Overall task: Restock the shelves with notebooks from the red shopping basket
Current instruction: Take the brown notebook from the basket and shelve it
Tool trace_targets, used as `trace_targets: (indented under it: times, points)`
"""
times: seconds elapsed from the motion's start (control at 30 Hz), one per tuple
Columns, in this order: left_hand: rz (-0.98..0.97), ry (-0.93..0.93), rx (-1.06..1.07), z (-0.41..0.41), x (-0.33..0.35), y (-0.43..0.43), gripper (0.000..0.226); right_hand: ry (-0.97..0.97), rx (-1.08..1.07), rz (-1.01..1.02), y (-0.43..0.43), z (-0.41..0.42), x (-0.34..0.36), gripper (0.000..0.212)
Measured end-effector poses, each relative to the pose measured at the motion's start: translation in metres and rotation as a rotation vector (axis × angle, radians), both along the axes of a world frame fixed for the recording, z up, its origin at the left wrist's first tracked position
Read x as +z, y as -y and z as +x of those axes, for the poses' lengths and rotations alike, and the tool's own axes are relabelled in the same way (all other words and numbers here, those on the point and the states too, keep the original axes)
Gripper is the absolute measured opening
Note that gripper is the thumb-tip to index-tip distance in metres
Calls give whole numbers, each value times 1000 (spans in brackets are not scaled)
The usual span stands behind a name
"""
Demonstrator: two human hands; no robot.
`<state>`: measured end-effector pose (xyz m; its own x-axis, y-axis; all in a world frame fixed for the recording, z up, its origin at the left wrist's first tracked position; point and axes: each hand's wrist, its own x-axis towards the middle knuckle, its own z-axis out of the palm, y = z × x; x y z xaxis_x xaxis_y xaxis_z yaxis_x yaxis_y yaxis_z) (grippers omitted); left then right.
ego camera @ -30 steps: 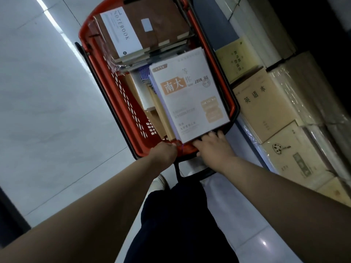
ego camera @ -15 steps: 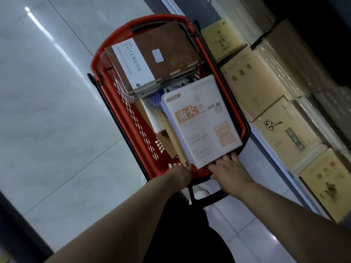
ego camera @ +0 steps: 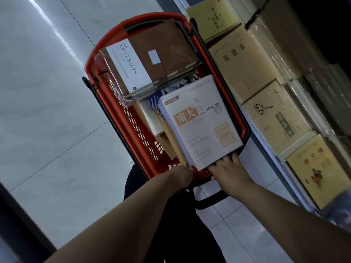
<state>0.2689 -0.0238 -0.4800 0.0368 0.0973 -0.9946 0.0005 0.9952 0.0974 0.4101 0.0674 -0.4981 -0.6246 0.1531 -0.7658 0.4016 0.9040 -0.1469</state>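
Basket [ego camera: 133, 141]: red, stood on the floor [ego camera: 47, 130], packed with notebooks.
White notebooks [ego camera: 203, 130]: stack at the basket's near end.
Brown notebook [ego camera: 150, 59]: wrapped, across the basket's far end.
Right hand [ego camera: 227, 170]: fingers curled under the white stack's near edge, grasping it.
Left hand [ego camera: 183, 177]: at the basket's near rim; grip cannot be told.
Shelf stacks [ego camera: 247, 61]: tan exercise books, right of the basket.

I count one red basket [ego camera: 121, 118], one brown pack marked NOTEBOOK [ego camera: 152, 59] at its far end, one white-and-orange stack [ego camera: 201, 126] at its near end, and five tan exercise-book piles [ego camera: 245, 67] along the right.
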Motion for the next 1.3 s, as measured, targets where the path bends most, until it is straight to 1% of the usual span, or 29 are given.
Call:
trace_targets:
  times: [0.03,0.07,0.13,0.2,0.23,0.33,0.43,0.53,0.6,0.7,0.8,0.9,0.97,1.03,1.1,1.13,1.2,1.3]
  points:
    - [3,-26,2,3,2,0,45,-51,9,-10,-1,2,0,20]
    - [17,-21,-19,6,4,0,46,-54,-2,-18,-3,7,-1,20]
    - [39,-28,-23,11,3,0,46,-27,-4,-1,-5,11,-4,28]
    - [60,-33,-23,13,7,-3,46,-43,-3,10,-4,13,-6,34]
    - [70,-39,-44,14,8,-2,46,-40,3,24,-3,12,-5,34]
    - [90,-98,-4,13,7,1,47,-38,2,33,-3,9,-2,33]
    - [108,-88,12,13,6,8,46,-32,21,41,-4,8,1,33]
    - [117,-71,86,14,5,12,44,-14,20,27,-8,7,3,33]
    - [73,-86,164,15,4,14,46,-15,-1,-6,-11,5,7,39]
    - [27,-48,287,14,3,17,44,2,-84,-84,-11,1,18,49]
    - [42,0,372,8,7,20,41,82,-166,-164,-13,-6,33,46]
    - [71,3,389,-5,16,19,28,252,-207,-263,-18,-18,55,49]
    - [91,25,383,-16,26,15,27,365,-217,-348,-21,-31,75,51]
    - [129,56,395,-33,40,9,29,385,-228,-420,-25,-47,93,46]
    - [179,66,426,-50,53,3,27,307,-323,-508,-28,-64,106,34]
    - [223,42,437,-61,59,0,26,241,-418,-560,-29,-72,110,27]
    - [350,-61,395,-84,70,-7,26,93,-673,-670,-32,-92,115,19]
    - [518,-246,345,-116,79,-19,28,-53,-1099,-824,-35,-122,117,20]
